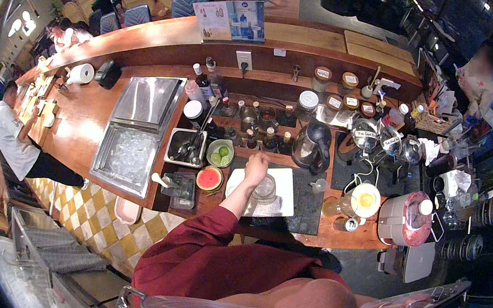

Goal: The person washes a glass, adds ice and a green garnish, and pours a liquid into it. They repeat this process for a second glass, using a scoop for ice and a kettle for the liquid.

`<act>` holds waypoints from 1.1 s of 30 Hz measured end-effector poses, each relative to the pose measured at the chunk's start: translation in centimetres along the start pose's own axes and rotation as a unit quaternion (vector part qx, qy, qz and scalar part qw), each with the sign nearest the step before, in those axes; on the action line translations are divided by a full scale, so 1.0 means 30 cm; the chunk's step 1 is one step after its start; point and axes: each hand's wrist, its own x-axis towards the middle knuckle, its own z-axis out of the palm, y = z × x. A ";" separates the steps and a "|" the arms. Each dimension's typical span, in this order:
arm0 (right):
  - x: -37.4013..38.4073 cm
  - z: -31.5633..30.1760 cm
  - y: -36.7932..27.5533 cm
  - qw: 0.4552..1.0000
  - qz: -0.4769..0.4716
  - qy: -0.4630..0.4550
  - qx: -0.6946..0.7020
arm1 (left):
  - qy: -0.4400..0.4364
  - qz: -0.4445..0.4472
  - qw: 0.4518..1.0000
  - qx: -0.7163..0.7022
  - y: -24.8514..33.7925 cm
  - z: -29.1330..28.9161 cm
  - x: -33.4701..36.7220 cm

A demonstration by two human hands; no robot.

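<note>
A person in a dark red sleeve reached the left hand over a clear round drinking glass, which stood upright, its long axis vertical and mouth up, on a white rectangular cutting board at the wooden counter's near edge. The fingers curled together above the rim; whether they touched it could not be told. Just left lay a halved watermelon; beyond stood a black electric kettle.

A café bar: long wooden counter, ice bin, bottles, blender.
</note>
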 end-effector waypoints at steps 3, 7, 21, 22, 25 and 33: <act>0.037 -0.049 -0.003 0.999 -0.029 -0.021 -0.014 | 0.047 0.015 0.999 -0.003 0.006 -0.025 -0.009; 0.066 -0.121 0.071 0.996 -0.081 -0.019 -0.008 | 0.023 0.097 0.989 -0.113 -0.012 0.008 0.073; -0.022 -0.841 0.277 0.966 -0.250 -0.056 -0.042 | 0.134 -0.089 0.974 -0.159 0.130 -0.174 -0.143; -0.033 -0.912 0.319 0.950 -0.310 -0.039 -0.018 | 0.141 -0.088 0.974 -0.152 0.115 -0.163 -0.159; -0.111 -1.188 0.443 0.943 -0.233 -0.079 0.222 | 0.164 -0.090 0.974 -0.125 0.065 -0.122 -0.161; 0.060 -1.527 0.701 0.862 -0.223 0.402 -0.215 | 0.356 -0.028 0.931 0.075 0.102 -0.129 -0.423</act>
